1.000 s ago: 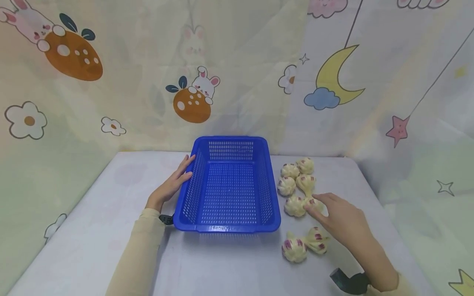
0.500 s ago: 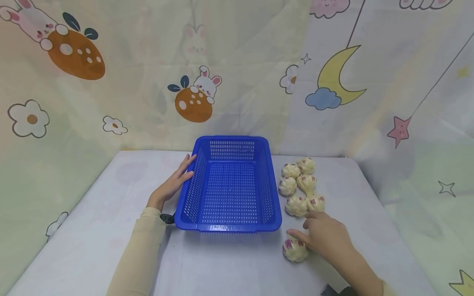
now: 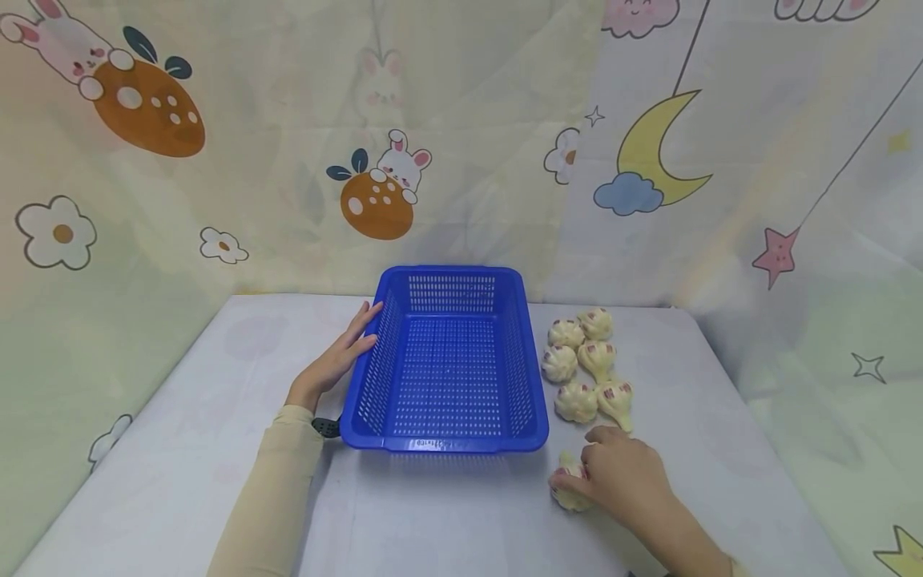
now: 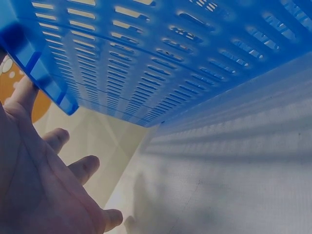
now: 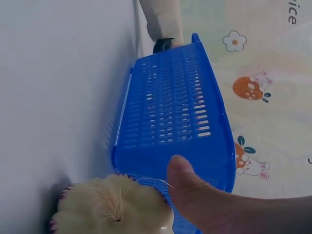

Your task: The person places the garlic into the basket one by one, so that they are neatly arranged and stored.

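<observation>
A blue plastic basket (image 3: 447, 377) with slotted sides stands mid-table. My left hand (image 3: 332, 365) rests with extended fingers against its left rim; the left wrist view shows the hand (image 4: 44, 165) spread beside the slotted wall. My right hand (image 3: 623, 477) is low over a garlic bulb (image 3: 570, 489), right of the basket's front corner. Its thumb overlaps the bulb in the head view. In the right wrist view, the thumb (image 5: 183, 178) extends beside the bulb (image 5: 112, 207), whose roots face the camera. The other fingers' undersides are hidden, so I cannot tell whether they grip anything.
Several garlic bulbs (image 3: 577, 401) lie in paired rows along the basket's right side. A white cloth covers the table (image 3: 447, 521). Behind it hangs a curtain (image 3: 476, 200) printed with rabbits, flowers and a moon.
My right hand has moved from the rear garlic group toward the front and left, over the front bulb. It now covers the spot of a second front bulb. My left hand stays at the basket.
</observation>
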### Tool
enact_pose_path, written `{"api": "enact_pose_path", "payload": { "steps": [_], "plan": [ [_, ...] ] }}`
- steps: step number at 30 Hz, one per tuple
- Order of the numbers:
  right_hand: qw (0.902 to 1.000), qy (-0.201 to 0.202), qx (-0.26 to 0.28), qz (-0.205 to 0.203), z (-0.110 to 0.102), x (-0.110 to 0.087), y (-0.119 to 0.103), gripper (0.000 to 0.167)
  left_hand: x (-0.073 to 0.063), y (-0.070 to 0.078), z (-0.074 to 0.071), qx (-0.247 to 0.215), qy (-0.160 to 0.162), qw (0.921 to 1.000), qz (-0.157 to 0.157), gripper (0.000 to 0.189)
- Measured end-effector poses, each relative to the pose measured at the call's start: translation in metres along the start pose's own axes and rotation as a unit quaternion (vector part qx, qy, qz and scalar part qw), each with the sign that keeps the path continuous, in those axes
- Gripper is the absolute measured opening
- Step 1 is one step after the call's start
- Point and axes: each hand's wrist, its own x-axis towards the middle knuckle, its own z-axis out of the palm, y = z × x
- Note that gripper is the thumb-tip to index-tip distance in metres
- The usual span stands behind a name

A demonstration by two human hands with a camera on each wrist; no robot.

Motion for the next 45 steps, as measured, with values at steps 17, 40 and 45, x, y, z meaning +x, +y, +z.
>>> {"api": "enact_pose_path", "payload": {
  "steps": [17,40,45],
  "plan": [
    [0.9996,-0.022,-0.008,0.014,0.002,-0.001,-0.005,0.054,0.005,-0.012,-0.001,0.012,0.008,0.9998,0.016,0.059],
    [0.9988,0.024,0.027,-0.032,0.003,0.004,-0.005,0.044,-0.003,0.003,0.001,0.012,0.001,0.9998,0.014,0.060],
    [0.9981,0.015,0.050,-0.032,0.003,0.010,-0.005,0.042,-0.004,0.002,-0.001,0.010,0.003,0.9998,0.015,0.060]
  ]
}}
